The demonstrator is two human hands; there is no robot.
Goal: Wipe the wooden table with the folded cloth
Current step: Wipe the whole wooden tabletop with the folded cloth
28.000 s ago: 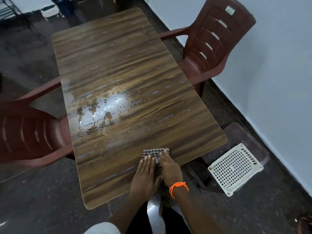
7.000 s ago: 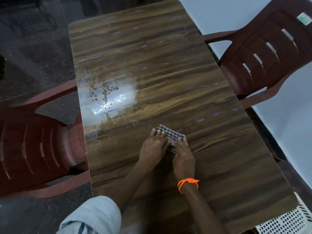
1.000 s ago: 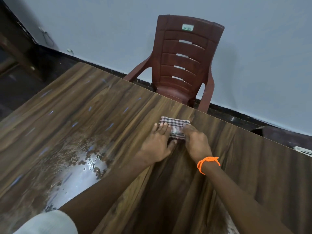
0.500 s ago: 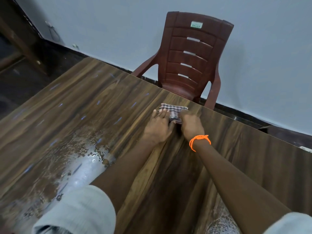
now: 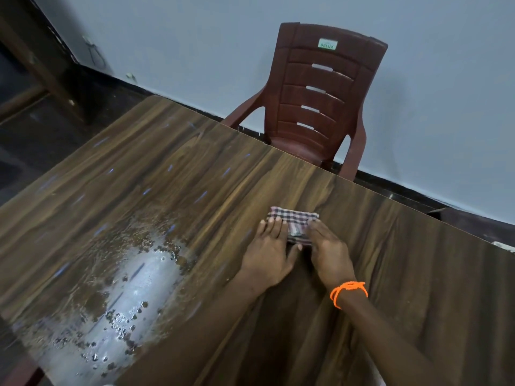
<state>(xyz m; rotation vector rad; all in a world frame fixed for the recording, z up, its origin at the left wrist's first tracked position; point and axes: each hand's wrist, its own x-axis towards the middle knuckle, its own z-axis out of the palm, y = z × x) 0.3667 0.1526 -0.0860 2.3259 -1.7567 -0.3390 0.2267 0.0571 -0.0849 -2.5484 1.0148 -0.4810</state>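
Cloth position: I found the folded cloth (image 5: 292, 224) flat on the wooden table (image 5: 418, 274), short of its far edge.
Left hand (image 5: 269, 253): fingers straight, pressing.
Right hand (image 5: 327, 250): flat on top, pressing likewise.
Risk: I judged an overlong push could carry it off the edge.
Unwiped hazard: wet patch (image 5: 133, 280) could smear if dragged.

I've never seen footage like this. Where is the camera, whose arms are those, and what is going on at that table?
There is no machine here. The camera is worn on a person's head and looks down at their own arms. Both hands press a folded checked cloth flat onto a wooden table, the left hand beside the right hand, which wears an orange wrist thread. Left of them shines a wet patch, speckled with dark bits. A brown plastic chair stands beyond the table, against the wall.
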